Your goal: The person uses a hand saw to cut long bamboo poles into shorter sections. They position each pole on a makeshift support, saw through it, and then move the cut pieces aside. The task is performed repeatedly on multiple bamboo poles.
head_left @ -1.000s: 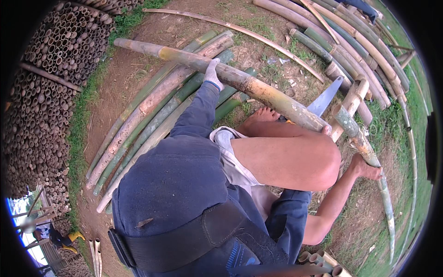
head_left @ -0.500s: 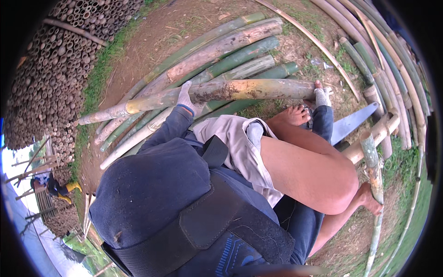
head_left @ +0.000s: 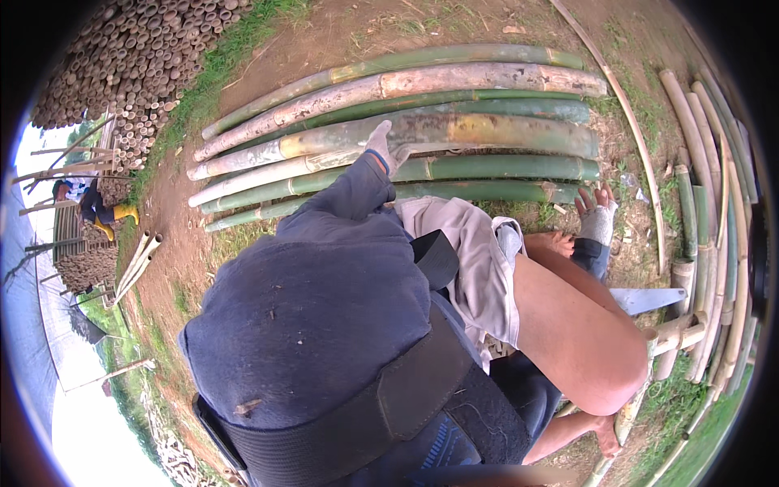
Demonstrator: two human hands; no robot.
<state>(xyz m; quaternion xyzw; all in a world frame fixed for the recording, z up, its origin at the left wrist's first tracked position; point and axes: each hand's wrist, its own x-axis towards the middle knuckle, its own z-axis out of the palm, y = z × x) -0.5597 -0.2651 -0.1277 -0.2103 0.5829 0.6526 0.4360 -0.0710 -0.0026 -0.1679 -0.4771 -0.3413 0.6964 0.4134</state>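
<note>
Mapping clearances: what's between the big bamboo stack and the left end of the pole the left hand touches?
Head view: from stack to pole, grass strip, then brown dirt.

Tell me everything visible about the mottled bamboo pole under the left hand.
The long, round, mottled yellow-green bamboo pole shows brown stains, yellowish patches and ringed joints. It lies crosswise, its right end blurred, with other long green and pale bamboo poles along both sides; contact with them is unclear. The pale-gloved left hand touches it near mid-length.

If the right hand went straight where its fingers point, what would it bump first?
The right hand would probably bump a green bamboo pole near its right end, though depth is hard to judge.
</note>
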